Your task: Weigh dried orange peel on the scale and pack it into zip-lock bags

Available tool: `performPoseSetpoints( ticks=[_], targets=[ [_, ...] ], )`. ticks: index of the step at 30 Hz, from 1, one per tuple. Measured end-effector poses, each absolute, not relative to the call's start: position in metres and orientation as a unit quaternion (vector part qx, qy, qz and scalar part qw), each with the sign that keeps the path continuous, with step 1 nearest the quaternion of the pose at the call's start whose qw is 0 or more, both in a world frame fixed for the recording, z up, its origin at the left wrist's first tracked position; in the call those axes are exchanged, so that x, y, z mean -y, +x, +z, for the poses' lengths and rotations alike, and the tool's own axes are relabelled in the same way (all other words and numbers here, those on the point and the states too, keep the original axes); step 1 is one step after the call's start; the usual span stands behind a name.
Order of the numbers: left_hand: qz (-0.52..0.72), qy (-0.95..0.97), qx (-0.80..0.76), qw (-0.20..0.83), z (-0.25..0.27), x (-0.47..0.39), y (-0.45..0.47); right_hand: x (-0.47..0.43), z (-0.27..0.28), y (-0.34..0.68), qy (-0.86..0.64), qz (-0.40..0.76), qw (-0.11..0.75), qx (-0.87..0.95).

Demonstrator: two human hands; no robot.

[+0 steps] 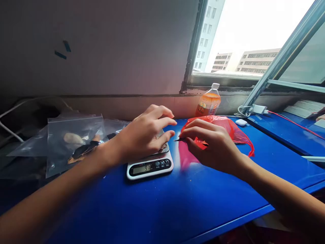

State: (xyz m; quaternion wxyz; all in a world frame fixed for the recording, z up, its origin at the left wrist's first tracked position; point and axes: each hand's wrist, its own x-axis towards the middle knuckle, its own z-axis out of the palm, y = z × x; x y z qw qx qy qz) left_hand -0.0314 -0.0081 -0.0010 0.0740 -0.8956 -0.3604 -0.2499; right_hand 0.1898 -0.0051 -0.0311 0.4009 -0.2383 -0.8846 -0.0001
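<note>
A white kitchen scale [150, 170] lies on the blue table, and its display seems to read 9.1. Over its weighing plate hovers my left hand [149, 132], fingers spread and holding nothing. It hides most of the plate; a bit of something brownish [164, 147] shows there. To the right, my right hand [214, 140] pinches a small dark, thin piece [178, 139] between thumb and fingertips. What this piece is, I cannot make out. Just behind that hand lies a red plastic bag [230, 125] with some contents partly visible through its opening.
Clear zip bags [74, 130] with pale and dark pieces lie at the left. A bottle of orange drink [208, 101] stands by the wall behind the red bag. A white earphone case [241, 122], a charger [259, 109] with a red cable and a metal frame [266, 78] are at the right.
</note>
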Motion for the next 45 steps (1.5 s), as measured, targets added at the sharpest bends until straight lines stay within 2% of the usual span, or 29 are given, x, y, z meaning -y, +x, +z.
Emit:
performPoseSetpoints(
  ticks=[7,12,17,19,24,29,33,36,40,45],
  targets=[
    [-0.257,-0.803,0.538,0.02,-0.046,0.037,-0.103,-0.034,-0.062,0.123,-0.215,0.012,0.318,0.923],
    [-0.258,-0.785,0.563,0.023,-0.072,0.055,-0.13,-0.039,-0.071,0.108,-0.157,-0.053,0.309,0.937],
    [-0.271,-0.793,0.545,0.024,-0.079,0.062,-0.134,-0.033,-0.072,0.099,-0.12,-0.112,0.213,0.963],
    [-0.261,-0.799,0.541,0.026,-0.079,0.063,-0.133,-0.03,-0.071,0.097,-0.112,-0.134,0.206,0.963],
    [-0.24,-0.801,0.548,0.04,-0.075,0.065,-0.132,-0.018,-0.06,0.112,-0.11,-0.147,0.341,0.922],
    [-0.228,-0.792,0.565,0.041,-0.073,0.067,-0.13,-0.014,-0.057,0.171,-0.137,-0.195,0.466,0.852],
    [-0.204,-0.803,0.56,0.025,-0.074,0.067,-0.127,-0.031,-0.057,0.228,-0.336,-0.24,0.552,0.724],
    [-0.176,-0.802,0.571,0.028,-0.077,0.067,-0.127,-0.047,-0.052,0.26,-0.451,-0.176,0.594,0.642],
    [-0.105,-0.792,0.6,0.049,-0.083,0.068,-0.129,-0.063,-0.052,0.284,-0.475,-0.079,0.629,0.611],
    [-0.039,-0.814,0.575,0.074,-0.087,0.078,-0.129,-0.072,-0.068,0.282,-0.504,-0.027,0.598,0.622]
  ],
)
